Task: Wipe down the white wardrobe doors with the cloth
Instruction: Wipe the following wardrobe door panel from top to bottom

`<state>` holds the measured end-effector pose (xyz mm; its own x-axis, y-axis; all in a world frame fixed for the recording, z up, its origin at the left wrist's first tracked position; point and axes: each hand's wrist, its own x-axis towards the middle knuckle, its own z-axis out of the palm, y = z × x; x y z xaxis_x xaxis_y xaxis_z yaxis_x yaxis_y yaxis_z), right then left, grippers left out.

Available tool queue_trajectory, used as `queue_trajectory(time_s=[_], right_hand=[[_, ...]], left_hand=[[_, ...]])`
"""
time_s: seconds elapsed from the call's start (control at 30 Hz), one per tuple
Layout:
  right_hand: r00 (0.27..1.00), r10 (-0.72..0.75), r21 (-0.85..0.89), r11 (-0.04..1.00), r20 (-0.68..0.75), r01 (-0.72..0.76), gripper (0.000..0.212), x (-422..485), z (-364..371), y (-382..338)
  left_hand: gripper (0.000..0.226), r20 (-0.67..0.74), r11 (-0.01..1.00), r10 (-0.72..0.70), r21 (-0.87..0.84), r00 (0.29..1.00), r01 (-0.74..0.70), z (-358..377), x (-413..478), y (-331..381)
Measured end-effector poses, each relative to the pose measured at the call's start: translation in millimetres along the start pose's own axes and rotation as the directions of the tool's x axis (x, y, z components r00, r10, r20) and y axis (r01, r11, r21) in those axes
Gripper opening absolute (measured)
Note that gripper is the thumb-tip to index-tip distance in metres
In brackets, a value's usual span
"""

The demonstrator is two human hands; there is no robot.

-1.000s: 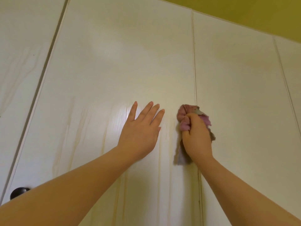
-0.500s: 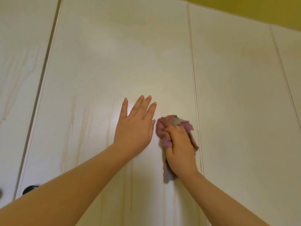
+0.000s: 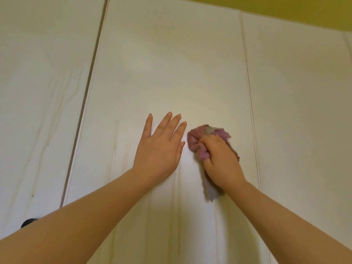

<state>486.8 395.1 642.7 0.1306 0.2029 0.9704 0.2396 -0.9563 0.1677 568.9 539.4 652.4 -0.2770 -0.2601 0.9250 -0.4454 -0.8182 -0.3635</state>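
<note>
Right hand, clamped on the cloth, has swept left toward the flat, straight-fingered left hand; wardrobe door wiping continues.

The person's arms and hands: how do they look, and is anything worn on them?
Both arms are bare. The left forearm and right forearm show no sleeves as far as the frame edge. The left hand and right hand carry no glove, ring, watch or bracelet that can be seen. The nails on the left fingers look short and unpainted.

Yellow wall, dark knob.
</note>
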Motion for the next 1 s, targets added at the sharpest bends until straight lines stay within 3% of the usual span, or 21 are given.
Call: queue_trajectory(time_s=[0.13,0.17,0.23,0.3,0.33,0.37,0.43,0.5,0.6,0.67,0.7,0.8,0.83,0.87,0.93,1.0], right_hand=[[0.956,0.273,0.052,0.962,-0.107,-0.269,0.019,41,1,-4],[0.966,0.232,0.036,0.973,-0.116,-0.229,0.018,32,8,-12],[1.000,0.004,0.010,1.000,-0.026,-0.004,0.016,0,22,-22],[0.977,-0.181,0.002,0.983,0.110,0.182,0.015,-16,19,-19],[0.970,-0.207,-0.020,0.977,0.126,0.211,0.015,-8,13,-13],[0.979,-0.175,-0.038,0.983,0.101,0.180,0.016,7,9,-9],[0.997,0.043,-0.011,0.999,-0.064,-0.044,0.020,38,9,-9],[0.979,0.173,0.038,0.985,-0.106,-0.170,0.022,47,23,-29],[0.987,-0.130,-0.027,0.991,0.093,0.134,0.014,19,47,-53],[0.965,-0.227,-0.017,0.973,0.134,0.231,0.015,21,40,-48],[0.978,-0.181,0.006,0.983,0.106,0.182,0.018,31,33,-45],[0.977,0.189,0.128,0.976,-0.096,-0.176,0.019,59,35,-47],[0.972,0.207,0.088,0.976,-0.112,-0.198,0.016,59,41,-54],[0.987,0.135,0.001,0.991,-0.083,-0.135,0.013,55,50,-62],[0.988,-0.142,-0.120,0.982,0.059,0.148,0.014,37,61,-68],[0.953,-0.275,-0.108,0.951,0.131,0.290,0.014,42,52,-64]], left_hand=[[0.050,0.021,1.000,-0.021,0.018,1.000,0.021,-5,-2,-14],[0.050,0.018,1.000,-0.024,0.016,1.000,0.024,-7,-3,-17],[0.050,-0.003,1.000,-0.015,-0.003,1.000,0.015,-11,-5,-22],[0.049,-0.037,1.000,0.013,-0.009,0.999,-0.013,-16,-7,-30],[0.048,-0.050,1.000,0.027,-0.002,0.998,-0.027,-18,-7,-34],[0.048,-0.055,0.999,0.032,0.005,0.998,-0.031,-19,-7,-38],[0.048,-0.046,1.000,-0.004,0.012,0.999,0.004,-20,-7,-47],[0.049,-0.012,0.999,-0.051,0.016,0.999,0.051,-18,-11,-57],[0.049,0.030,0.997,-0.076,0.031,0.997,0.075,-15,-20,-67],[0.048,0.045,0.997,-0.064,0.046,0.997,0.062,-14,-28,-74],[0.048,0.051,0.997,-0.054,0.049,0.997,0.051,-14,-31,-77],[0.046,0.058,0.997,-0.069,0.042,0.996,0.066,-14,-39,-88],[0.045,0.047,0.996,-0.078,0.034,0.996,0.076,-14,-40,-92],[0.044,0.030,0.996,-0.084,0.021,0.996,0.083,-14,-42,-96],[0.038,-0.023,0.998,-0.058,-0.029,0.998,0.057,-16,-45,-105],[0.025,-0.090,0.997,-0.017,-0.077,0.996,0.010,-20,-50,-117]])
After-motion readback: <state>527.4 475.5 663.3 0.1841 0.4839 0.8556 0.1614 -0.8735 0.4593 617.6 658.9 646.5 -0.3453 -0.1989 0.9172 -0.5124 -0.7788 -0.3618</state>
